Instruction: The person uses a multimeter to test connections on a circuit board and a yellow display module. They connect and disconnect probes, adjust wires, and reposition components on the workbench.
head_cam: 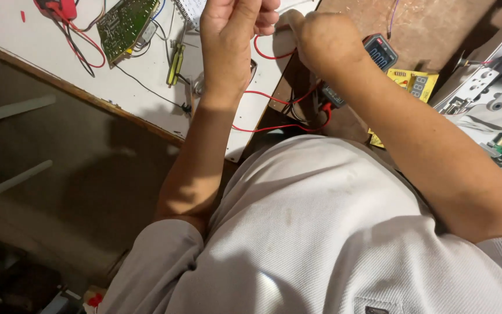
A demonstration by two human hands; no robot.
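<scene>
While both hands meet above the desk (24, 23) | head view: left hand (230, 35) curled around a thin red wire (265, 56), right hand (323, 40) fisted, its hold hidden | wire loops down beside the multimeter (380, 51) | work looks mid-way, green circuit board (124, 22) left of the multimeter, untouched | smooth white desk, glossy insulation.

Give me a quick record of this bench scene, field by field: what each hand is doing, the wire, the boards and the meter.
Left hand: raised over the white tabletop, fingers closed near the top edge; what it pinches is not clear.
Right hand: closed, close beside the left hand.
Red wire: loops between the two hands and runs down toward the body.
Green circuit board: lies on the white tabletop, upper left.
Digital meter: just behind the right wrist.
Yellow display board: right of the meter.
</scene>
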